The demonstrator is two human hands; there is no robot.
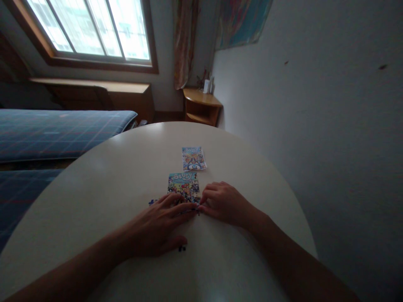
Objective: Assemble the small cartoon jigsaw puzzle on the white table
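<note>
A small colourful jigsaw puzzle (183, 185) lies on the round white table (110, 184). My left hand (160, 224) lies flat over the puzzle's near edge with its fingers stretched out. My right hand (222, 201) rests beside it at the puzzle's lower right corner, fingers curled and pressed down onto the pieces. The two hands' fingertips almost meet. A loose dark piece (181, 248) sits by my left thumb, and another (153, 201) pokes out to the left of my fingers. The puzzle's lower part is hidden under my hands.
A printed picture card (193, 158) lies farther back on the table. A bed with a blue checked cover (53, 132) stands to the left, a wooden corner shelf (201, 107) at the back, a wall close on the right.
</note>
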